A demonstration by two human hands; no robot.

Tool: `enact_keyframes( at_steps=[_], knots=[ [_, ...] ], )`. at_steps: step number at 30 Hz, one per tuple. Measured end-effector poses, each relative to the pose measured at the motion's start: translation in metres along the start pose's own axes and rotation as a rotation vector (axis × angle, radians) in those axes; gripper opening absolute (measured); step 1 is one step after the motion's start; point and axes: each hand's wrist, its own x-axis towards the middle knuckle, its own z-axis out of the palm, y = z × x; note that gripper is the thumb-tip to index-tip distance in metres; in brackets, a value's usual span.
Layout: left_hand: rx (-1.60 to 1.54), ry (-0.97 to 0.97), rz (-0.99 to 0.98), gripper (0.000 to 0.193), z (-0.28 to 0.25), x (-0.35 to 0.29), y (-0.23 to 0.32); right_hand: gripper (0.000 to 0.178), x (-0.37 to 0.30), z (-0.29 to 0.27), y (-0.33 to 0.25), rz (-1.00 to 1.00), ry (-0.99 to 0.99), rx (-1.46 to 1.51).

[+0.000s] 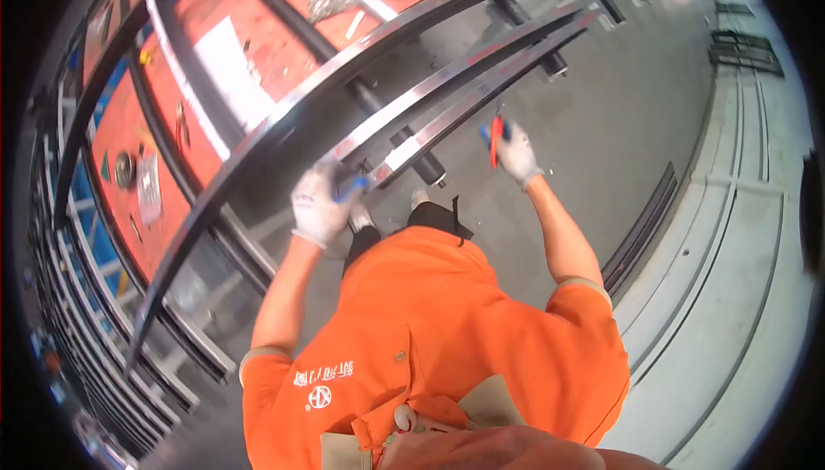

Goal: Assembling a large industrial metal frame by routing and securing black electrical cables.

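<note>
My left hand point(318, 204), in a white glove with blue fingertips, is at the near end of a long dark metal profile point(430, 83). Its fingers are slightly blurred, with the thumb stretched away from them; whether they touch the metal I cannot tell. A second, shorter profile point(468, 107) lies alongside, its near end close to my thumb. Off to the right, my gloved right hand point(516, 154) is closed around a red-handled tool point(496, 142), held upright above the floor. The tool's working end is too small to make out.
Beyond the profiles stands a red-topped workbench point(129, 139) with pliers point(181, 124), a tape roll point(125, 169) and scraps on it. A long curved-looking bar point(284, 113) crosses in front. Dark bars point(640, 229) lie on the floor at right, beside pale panels point(730, 272).
</note>
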Motion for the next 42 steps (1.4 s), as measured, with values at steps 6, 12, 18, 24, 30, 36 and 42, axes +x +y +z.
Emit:
enact_keyframes(
  at_steps=[6, 12, 18, 24, 30, 36, 42],
  knots=[
    [0.524, 0.093, 0.330, 0.049, 0.079, 0.021, 0.008, 0.029, 0.163, -0.044, 0.043, 0.220, 0.532, 0.510],
    [0.635, -0.147, 0.079, 0.037, 0.103, 0.021, -0.017, 0.063, 0.239, -0.056, 0.040, 0.586, 0.689, 0.088],
    [0.597, -0.022, 0.120, 0.030, 0.093, -0.010, 0.022, 0.035, 0.240, -0.089, 0.083, 0.380, 0.589, 0.162],
    [0.635, 0.084, 0.156, 0.033, 0.036, -0.028, 0.060, 0.020, 0.186, -0.140, 0.023, 0.132, 0.561, 0.609],
    [0.708, 0.206, 0.181, 0.039, -0.024, 0.006, 0.065, 0.027, 0.187, -0.174, -0.075, 0.113, 0.672, 0.515],
    [0.714, 0.146, 0.138, 0.045, -0.039, 0.065, 0.007, 0.059, 0.270, -0.114, -0.093, 0.254, 0.596, 0.201],
    [0.643, -0.014, 0.066, 0.045, -0.016, 0.085, -0.045, 0.066, 0.315, -0.062, -0.074, 0.310, 0.384, -0.056]
  ],
)
